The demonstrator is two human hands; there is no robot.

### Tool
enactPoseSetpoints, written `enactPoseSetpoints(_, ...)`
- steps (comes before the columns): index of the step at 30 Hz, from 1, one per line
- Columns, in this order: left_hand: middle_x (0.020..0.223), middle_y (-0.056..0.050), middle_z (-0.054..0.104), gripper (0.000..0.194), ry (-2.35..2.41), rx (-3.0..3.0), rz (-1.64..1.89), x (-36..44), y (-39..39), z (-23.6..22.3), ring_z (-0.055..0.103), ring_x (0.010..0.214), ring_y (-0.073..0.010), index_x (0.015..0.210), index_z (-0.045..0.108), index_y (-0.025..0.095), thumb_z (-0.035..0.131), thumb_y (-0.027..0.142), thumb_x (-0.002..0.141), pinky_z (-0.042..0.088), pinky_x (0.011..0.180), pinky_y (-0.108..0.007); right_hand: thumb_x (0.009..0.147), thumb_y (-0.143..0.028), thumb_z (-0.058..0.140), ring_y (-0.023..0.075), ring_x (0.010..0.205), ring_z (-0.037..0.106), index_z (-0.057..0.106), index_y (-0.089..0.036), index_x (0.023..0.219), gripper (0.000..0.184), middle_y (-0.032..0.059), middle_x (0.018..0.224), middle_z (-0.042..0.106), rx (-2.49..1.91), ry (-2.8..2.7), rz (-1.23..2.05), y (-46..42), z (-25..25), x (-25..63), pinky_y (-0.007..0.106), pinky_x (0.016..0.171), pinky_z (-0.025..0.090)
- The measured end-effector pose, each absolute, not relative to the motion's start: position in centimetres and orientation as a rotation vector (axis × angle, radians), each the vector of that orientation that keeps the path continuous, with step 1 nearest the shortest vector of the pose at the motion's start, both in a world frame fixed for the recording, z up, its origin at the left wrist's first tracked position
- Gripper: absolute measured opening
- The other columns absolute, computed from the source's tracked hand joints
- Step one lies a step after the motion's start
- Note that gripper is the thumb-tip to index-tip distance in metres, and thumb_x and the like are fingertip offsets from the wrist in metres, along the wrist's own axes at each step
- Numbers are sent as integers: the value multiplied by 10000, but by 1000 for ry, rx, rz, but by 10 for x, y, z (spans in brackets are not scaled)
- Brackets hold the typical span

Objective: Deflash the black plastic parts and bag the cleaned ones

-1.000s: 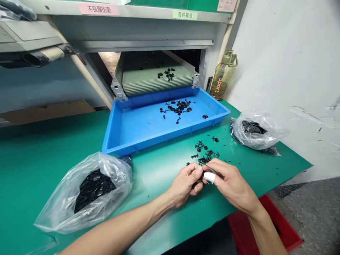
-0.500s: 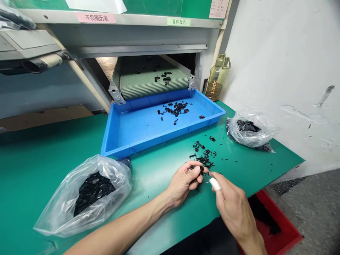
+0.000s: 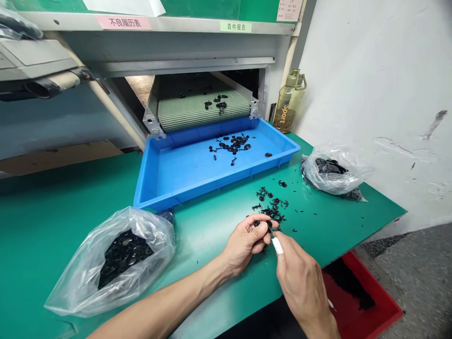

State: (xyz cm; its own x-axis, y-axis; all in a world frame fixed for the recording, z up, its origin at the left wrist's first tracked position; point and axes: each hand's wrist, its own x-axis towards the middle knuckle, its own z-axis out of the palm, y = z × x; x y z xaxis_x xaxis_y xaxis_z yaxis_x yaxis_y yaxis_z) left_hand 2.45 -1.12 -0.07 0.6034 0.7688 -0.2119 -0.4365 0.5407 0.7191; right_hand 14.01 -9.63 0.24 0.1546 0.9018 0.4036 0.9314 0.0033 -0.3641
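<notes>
My left hand (image 3: 247, 240) is closed, pinching small black round plastic parts (image 3: 268, 225) between thumb and fingers. Close against it on the right is my right hand (image 3: 300, 273), closed around a thin tool whose fine tip touches or nearly touches the held part; most of the tool is hidden in the palm. A white wrap (image 3: 277, 245) covers the right thumb. Just beyond the fingers lies a loose pile of small black parts and trimmings (image 3: 273, 212) on the green tabletop (image 3: 212, 226).
A blue tray (image 3: 197, 188) with scattered black parts stands under the end of a green conveyor belt (image 3: 205, 115). Plastic bags of black parts sit at left (image 3: 162, 254) and right (image 3: 349, 181). A bottle (image 3: 290, 101) stands by the wall. Below the table edge is a red bin (image 3: 381, 301).
My right hand has moved slightly left and down, bringing the tool's tip to the part. Its pale rear end now shows behind the hand. My left hand stays almost still.
</notes>
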Motion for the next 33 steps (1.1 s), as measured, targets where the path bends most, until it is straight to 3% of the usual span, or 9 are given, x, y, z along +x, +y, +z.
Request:
enactPoseSetpoints(13,876,-98,694,291,538,718,788,24,-12,-1,361,415,6,930,572,142,742,325,783,158,394,-160,942,-187,319,221,829,694,634,-174,1116,361,119,975,712,-1891,-1636,10,-96,1,133,269,608,519)
enactPoseSetpoints(21,953,-117,686,266,517,681,804,24,-12,-3,416,458,-7,911,554,140,743,281,787,154,399,-161,913,-137,319,213,840,690,631,-158,1136,384,121,992,705,-1891,-1610,88,-96,-1,129,266,622,526)
enactPoseSetpoints(27,913,-100,692,257,510,686,803,23,-12,-2,354,417,13,917,559,144,731,295,799,171,403,-159,923,-156,328,217,825,687,615,-145,1175,382,137,1044,694,-1860,-1600,82,-98,-4,129,285,608,531)
enactPoseSetpoints(33,1023,-112,675,290,533,675,806,25,-13,-1,445,491,-14,900,565,148,764,305,759,188,381,-140,923,-148,333,213,831,684,624,-182,1166,381,113,1003,702,-1881,-1587,81,-92,-2,130,281,637,522)
